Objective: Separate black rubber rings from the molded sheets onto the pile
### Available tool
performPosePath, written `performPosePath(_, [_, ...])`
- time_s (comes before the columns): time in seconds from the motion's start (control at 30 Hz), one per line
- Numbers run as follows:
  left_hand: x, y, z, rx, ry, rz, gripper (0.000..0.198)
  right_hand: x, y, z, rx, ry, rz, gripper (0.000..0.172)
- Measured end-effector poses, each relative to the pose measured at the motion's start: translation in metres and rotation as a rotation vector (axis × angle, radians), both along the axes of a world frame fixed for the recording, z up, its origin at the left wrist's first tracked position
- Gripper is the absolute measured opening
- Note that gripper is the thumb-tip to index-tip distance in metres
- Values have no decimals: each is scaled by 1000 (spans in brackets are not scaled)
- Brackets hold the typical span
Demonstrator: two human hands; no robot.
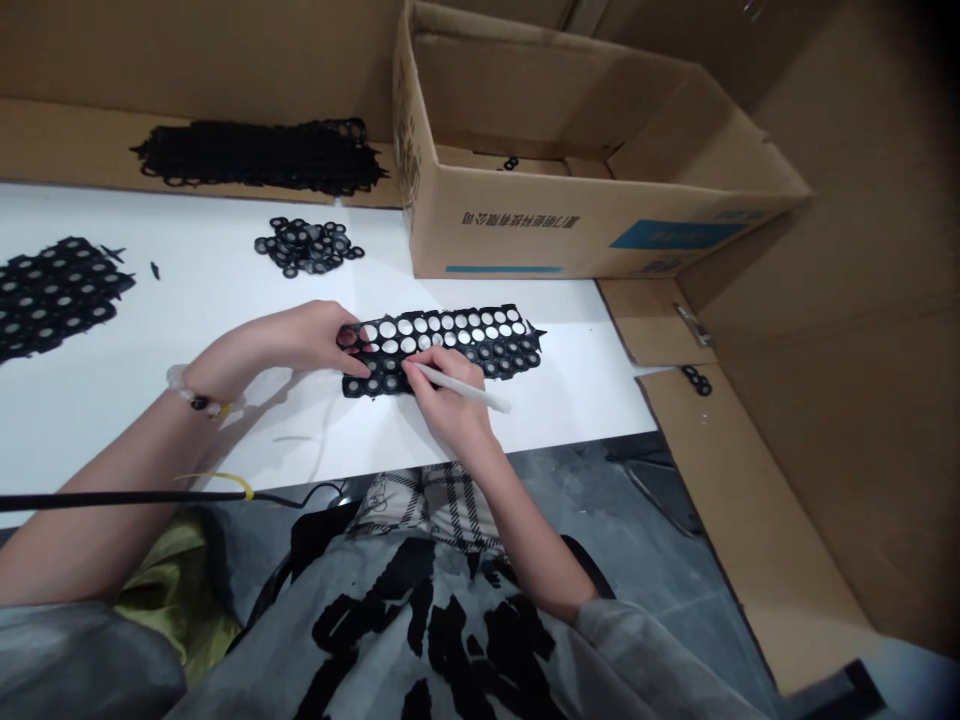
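Observation:
On the white tabletop in front of me lies a black sheet of round parts (pixel 487 330). Its two far rows show open white circles, and its two near rows show dark rings with grey centres. My left hand (pixel 324 335) rests at the sheet's left end, thumb and fingers gripping its edge. In my right hand (pixel 450 395) is a white pen-like stick (pixel 472 391), pinched between thumb and fingers. The stick slants down to the left, and its tip is at the near rows, partly hidden by my fingers.
Beyond the sheet is a pile of loose black rings (pixel 306 246). More black sheets (pixel 56 290) lie at far left, with a dark stack of sheets (pixel 262 155) at the back. An open cardboard box (pixel 525 225) stands behind; ring pieces (pixel 697 381) lie on cardboard at right.

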State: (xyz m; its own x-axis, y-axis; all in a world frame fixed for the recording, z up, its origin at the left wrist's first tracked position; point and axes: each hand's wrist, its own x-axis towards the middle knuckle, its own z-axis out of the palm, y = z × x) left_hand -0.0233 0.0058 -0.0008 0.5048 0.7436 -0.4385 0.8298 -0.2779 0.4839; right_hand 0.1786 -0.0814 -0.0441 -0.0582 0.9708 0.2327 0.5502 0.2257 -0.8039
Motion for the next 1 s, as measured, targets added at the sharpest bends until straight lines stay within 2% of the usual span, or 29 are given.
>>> performPosePath(0.13, [1,-2,0,-43,-25,-3,32,2,-2,11,-44,76,-39,17])
performPosePath(0.23, [4,-3,-5,-65,-122,-54,31,2,-4,15,-83,152,13,16])
performPosePath(0.33, [7,-4,-10,-69,-175,-55,33,0,-4,13,-118,176,43,15])
performPosePath(0.57, [5,-2,-15,-66,-186,-63,36,1,-4,6,-117,178,-10,18])
performPosePath(0.73, [5,-3,-18,-69,-197,-45,34,1,-4,5,-114,185,2,18])
performPosePath(0.87, [8,-4,-21,-127,-303,-21,33,0,-2,3,-88,145,15,17])
performPosePath(1.0, [9,-6,-17,-194,-352,40,32,-4,-1,1,-37,68,30,16])
